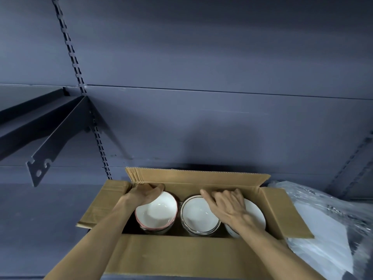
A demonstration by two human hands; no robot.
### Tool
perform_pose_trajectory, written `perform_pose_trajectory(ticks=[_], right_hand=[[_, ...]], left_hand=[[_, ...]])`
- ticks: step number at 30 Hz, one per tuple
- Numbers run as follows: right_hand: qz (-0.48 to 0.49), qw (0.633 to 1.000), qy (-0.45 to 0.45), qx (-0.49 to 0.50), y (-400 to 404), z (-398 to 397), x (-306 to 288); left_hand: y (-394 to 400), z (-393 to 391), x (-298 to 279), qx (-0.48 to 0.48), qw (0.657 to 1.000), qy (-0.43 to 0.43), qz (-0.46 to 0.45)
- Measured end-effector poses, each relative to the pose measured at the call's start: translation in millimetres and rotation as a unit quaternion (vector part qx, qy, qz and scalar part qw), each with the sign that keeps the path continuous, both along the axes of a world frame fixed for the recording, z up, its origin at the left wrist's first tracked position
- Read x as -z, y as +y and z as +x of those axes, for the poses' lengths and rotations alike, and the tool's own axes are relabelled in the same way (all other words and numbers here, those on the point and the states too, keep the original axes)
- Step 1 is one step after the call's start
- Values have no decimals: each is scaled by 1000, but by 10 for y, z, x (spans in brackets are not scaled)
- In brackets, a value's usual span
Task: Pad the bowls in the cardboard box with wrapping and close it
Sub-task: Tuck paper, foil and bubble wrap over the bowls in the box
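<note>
The near flap (173,253) of the cardboard box (286,211) lies closest, folded out toward the person, a flat sheet of matte brown corrugated board. Past it both bare forearms reach into the open box. Three stacks of bowls sit in a row inside: a pink-rimmed stack (156,216) at the left, a dark-rimmed stack (196,214) in the middle, and a third stack (255,216) at the right, largely hidden under the right hand. All are glossy white ceramic, round, hard and smooth, with no wrapping between or over them yet. The left hand (144,194) rests on the far rim of the pink-rimmed stack near the back-left corner, fingers pressed together and curved over the edge. The right hand (228,206) lies across the middle and right stacks, fingers loosely spread, pinching nothing. The stacks look nearly touching, so I judge that any nudge could knock glazed rims together and chip them, and closing the box unpadded would let them rattle. Pushing down on one side of a stack could also tilt it. To the right, just beside the side flap, lies crinkled clear plastic wrapping (327,225), thin, shiny and slippery, likely to spring back if stuffed in loosely. Beyond, the far flap (193,178) stands upright against the dark grey shelf wall (201,77), with a slotted metal upright (96,134) and an angled bracket (52,142) at the left.
</note>
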State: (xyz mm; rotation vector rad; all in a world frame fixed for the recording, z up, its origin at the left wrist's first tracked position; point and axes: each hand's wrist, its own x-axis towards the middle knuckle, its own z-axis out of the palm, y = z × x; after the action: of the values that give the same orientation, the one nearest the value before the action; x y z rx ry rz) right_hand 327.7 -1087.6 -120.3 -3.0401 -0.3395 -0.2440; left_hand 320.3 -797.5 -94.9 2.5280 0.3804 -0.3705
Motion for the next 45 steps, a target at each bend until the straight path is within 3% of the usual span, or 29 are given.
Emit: perform_pose_trajectory(ticks=[6,9,16,23,27,32,37,40,45], right_hand=[[24,993,-98,-65,-125,-24,-180],[26,993,-92,-75,-199,-38,-334],[39,989,-113,-83,-817,-285,-715],[133,963,-189,138,-2099,-475,-721],[86,955,-93,267,-2774,-475,-425],[68,957,-17,283,-3185,-308,-148],[26,956,8,291,-3240,-172,13],[21,953,-78,292,-3173,-215,-13],[124,913,-306,238,-2722,-274,-492]], left_hand=[[-160,-169,-292,63,987,-49,142],[-323,-235,-517,135,963,-99,213],[-1260,-284,-635,296,945,-129,56],[-2476,-256,-615,375,889,-260,-26],[-2971,-85,-534,425,868,-251,-47],[-3415,144,-468,453,844,-281,-59],[-3555,304,-395,450,849,-266,-81],[-3524,374,-368,421,858,-285,-70],[-3321,358,-567,367,879,-291,-89]])
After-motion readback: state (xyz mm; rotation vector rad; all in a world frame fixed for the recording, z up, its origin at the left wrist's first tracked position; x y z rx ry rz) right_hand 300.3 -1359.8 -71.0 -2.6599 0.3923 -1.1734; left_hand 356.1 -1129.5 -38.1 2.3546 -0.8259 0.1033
